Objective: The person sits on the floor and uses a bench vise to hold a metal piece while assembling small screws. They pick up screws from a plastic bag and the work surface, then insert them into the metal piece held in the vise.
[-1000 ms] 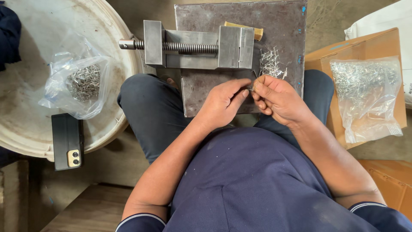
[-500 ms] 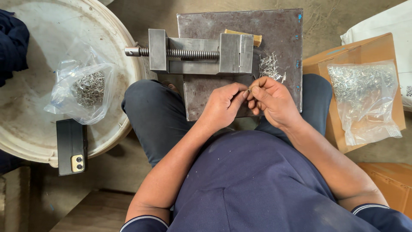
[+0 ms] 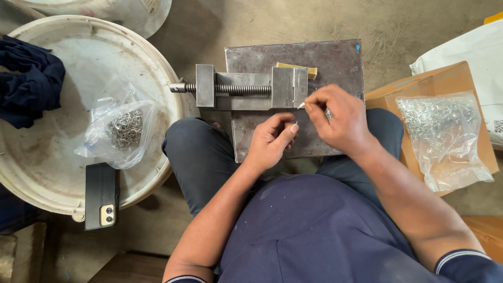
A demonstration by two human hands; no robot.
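A bag (image 3: 121, 131) of metal bits lies on a white lid (image 3: 157, 78) at far left. My left hand (image 3: 271, 139) pinches a tiny metal piece below the vise (image 3: 251, 89), while my right hand (image 3: 339, 121) pinches another at its jaw. I judge I'm loading it; seating needs care. Both pieces are mostly hidden by my fingers.

— What is everything set on?
— A bare concrete floor (image 3: 251, 23) is seen. A grey steel plate (image 3: 325, 57) is laid on it, and a small vise (image 3: 251, 89) is stood on the plate.
— And to the sides?
— A white round lid (image 3: 78, 63) is placed on the floor at the left, a cardboard box (image 3: 385, 97) at the right, with a white sack (image 3: 466, 50) behind it.
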